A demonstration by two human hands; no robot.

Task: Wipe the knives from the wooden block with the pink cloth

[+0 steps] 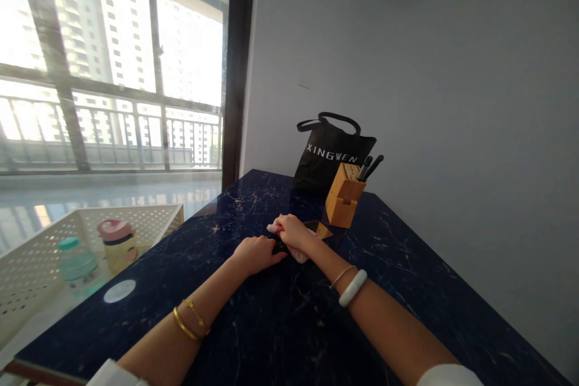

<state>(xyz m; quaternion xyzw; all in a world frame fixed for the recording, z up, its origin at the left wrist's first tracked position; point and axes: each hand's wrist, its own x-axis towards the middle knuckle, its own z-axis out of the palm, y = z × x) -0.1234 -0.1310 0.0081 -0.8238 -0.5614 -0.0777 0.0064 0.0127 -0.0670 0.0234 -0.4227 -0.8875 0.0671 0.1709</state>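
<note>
My left hand [256,254] is closed low over the dark tabletop, its thumb pointing right along a black handle that is mostly covered. The handle appears to belong to a knife, whose shiny, tan-reflecting blade [324,230] shows past my other hand. My right hand [293,233] is closed around a pale pink cloth [299,255] and presses it down just beside the left. The hands cover most of the knife, so how the cloth meets the blade cannot be seen.
A wooden knife block [342,202] with black-handled tools stands behind my hands, before a black tote bag [316,163] at the wall. Left of the blue marbled table [271,325], a white perforated basket [149,215] holds a teal-capped bottle [79,268] and a pink-lidded cup [118,247]. A white disc [120,291] lies near the left edge.
</note>
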